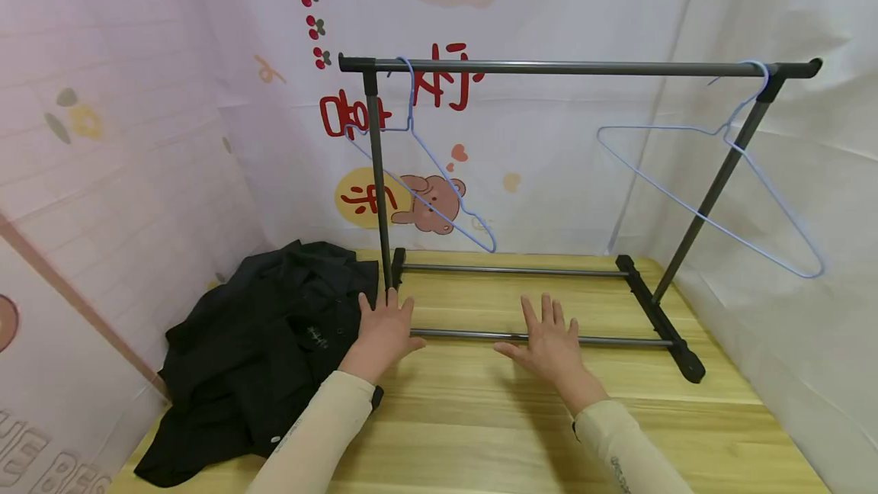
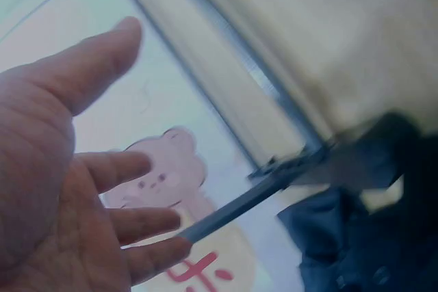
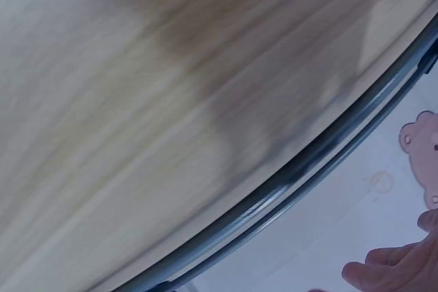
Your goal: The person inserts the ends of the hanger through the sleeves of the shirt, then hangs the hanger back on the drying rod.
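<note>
My left hand (image 1: 386, 332) is held over the table with fingers spread, just right of a heap of black clothing (image 1: 274, 341). In the left wrist view its fingers (image 2: 147, 223) are extended and hold nothing. My right hand (image 1: 549, 343), also with fingers spread, is over the rack's front lower bar. Nothing is in it. A dark metal clothes rack (image 1: 549, 68) stands behind both hands. One blue hanger (image 1: 439, 145) hangs near the left end of its top bar, another blue hanger (image 1: 693, 208) near the right end.
The rack's right foot (image 1: 661, 319) and its lower bars (image 1: 514, 271) lie across the back of the wooden table (image 1: 466, 418). White printed cloth (image 1: 562, 174) encloses the back and both sides. The clothing heap covers the table's left part.
</note>
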